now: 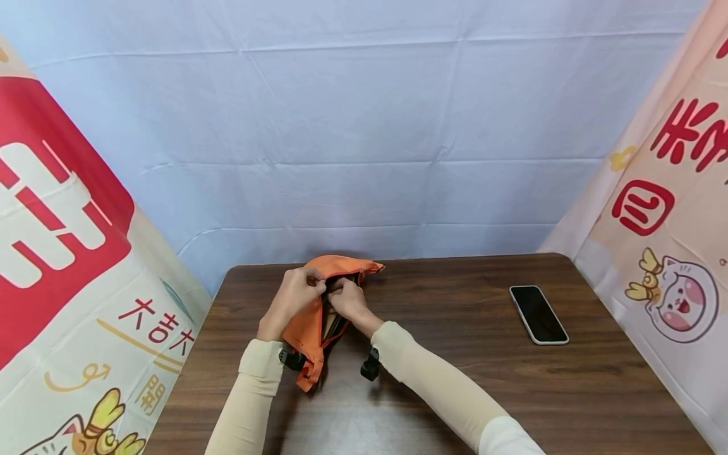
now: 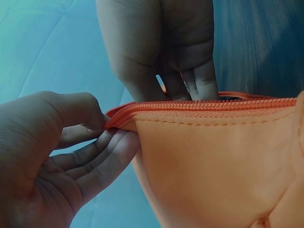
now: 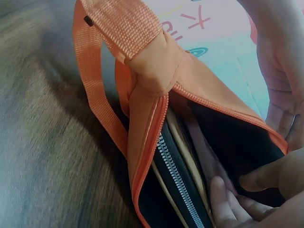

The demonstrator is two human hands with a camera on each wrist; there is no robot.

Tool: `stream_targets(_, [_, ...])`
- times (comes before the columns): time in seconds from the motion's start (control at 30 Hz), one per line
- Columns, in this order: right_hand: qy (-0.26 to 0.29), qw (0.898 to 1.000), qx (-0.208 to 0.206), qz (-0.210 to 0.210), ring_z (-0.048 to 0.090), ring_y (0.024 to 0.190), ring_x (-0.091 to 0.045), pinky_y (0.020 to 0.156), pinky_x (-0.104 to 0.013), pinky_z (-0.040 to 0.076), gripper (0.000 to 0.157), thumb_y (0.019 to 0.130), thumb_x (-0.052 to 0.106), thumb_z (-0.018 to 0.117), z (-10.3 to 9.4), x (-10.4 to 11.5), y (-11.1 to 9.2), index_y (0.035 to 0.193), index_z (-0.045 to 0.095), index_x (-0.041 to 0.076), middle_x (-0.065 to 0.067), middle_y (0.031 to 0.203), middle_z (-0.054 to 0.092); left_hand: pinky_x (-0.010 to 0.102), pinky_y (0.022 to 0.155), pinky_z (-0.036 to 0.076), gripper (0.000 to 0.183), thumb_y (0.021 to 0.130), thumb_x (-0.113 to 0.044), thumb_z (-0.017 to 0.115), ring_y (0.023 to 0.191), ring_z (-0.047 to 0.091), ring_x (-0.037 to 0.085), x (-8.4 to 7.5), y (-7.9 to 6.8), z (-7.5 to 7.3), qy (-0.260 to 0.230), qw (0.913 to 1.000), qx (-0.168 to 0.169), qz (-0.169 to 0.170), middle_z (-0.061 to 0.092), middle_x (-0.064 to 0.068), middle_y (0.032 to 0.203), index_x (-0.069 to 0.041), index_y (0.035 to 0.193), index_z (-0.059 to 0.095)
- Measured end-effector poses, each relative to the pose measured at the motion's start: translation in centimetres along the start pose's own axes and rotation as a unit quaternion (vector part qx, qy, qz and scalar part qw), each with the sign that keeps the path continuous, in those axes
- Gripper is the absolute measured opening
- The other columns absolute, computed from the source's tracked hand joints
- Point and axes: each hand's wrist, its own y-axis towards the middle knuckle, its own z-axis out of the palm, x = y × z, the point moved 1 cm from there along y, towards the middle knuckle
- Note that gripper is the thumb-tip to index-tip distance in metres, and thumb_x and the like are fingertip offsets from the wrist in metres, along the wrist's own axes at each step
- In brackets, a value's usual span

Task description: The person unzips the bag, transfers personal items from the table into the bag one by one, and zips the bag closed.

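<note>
An orange bag (image 1: 304, 325) with its zipper undone lies tilted near the table's back edge. My left hand (image 1: 296, 294) pinches the zippered rim at one corner, between thumb and fingers (image 2: 102, 156). My right hand (image 1: 348, 300) reaches into the mouth of the bag, fingers bent. Inside, a black pouch with a silver zipper (image 3: 178, 173) and tan edges stands upright. Beside it is a thin purplish-grey flat thing (image 3: 204, 147), right by the fingertips of my right hand (image 3: 256, 199). Whether those fingers pinch it cannot be made out.
A phone (image 1: 539, 315) with a dark screen and pale rim lies on the right of the brown wooden table (image 1: 443, 379). The bag's orange strap (image 3: 95, 90) loops out at its near end. A pale cloth (image 1: 364, 126) hangs behind, with printed cloths at both sides.
</note>
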Motion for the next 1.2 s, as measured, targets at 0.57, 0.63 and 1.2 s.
stream_targets(0.57, [-0.052, 0.998, -0.013, -0.036, 0.078, 0.084, -0.027, 0.073, -0.036, 0.063, 0.013, 0.103, 0.010, 0.068, -1.4, -0.7, 0.0, 0.113, 0.068, 0.002, -0.018, 0.104, 0.077, 0.037, 0.075, 0.059, 0.011, 0.102, -0.009, 0.068, 0.081, 0.068, 0.016, 0.0, -0.1, 0.0, 0.002, 1.0000, -0.005, 0.000, 0.076, 0.009, 0.099, -0.006, 0.106, 0.077])
stream_targets(0.63, [-0.051, 0.998, -0.012, -0.037, 0.077, 0.085, -0.026, 0.075, -0.037, 0.063, 0.013, 0.104, 0.011, 0.068, -1.6, -0.7, 0.0, 0.114, 0.068, 0.002, -0.017, 0.105, 0.076, 0.037, 0.076, 0.059, 0.011, 0.101, -0.009, 0.068, 0.081, 0.068, 0.016, 0.0, -0.1, 0.0, 0.003, 1.0000, -0.006, 0.002, 0.076, 0.009, 0.099, -0.006, 0.106, 0.077])
stream_targets(1.2, [-0.117, 0.988, -0.045, -0.088, 0.069, 0.079, -0.016, 0.072, -0.034, 0.057, 0.007, 0.102, 0.012, 0.067, -3.4, -1.4, -0.2, 0.106, 0.072, 0.008, -0.009, 0.098, 0.075, 0.038, 0.077, 0.058, 0.011, 0.102, -0.010, 0.068, 0.080, 0.067, 0.017, -0.3, -0.1, -0.2, 0.000, 0.9999, -0.001, -0.011, 0.075, 0.008, 0.099, -0.007, 0.107, 0.077])
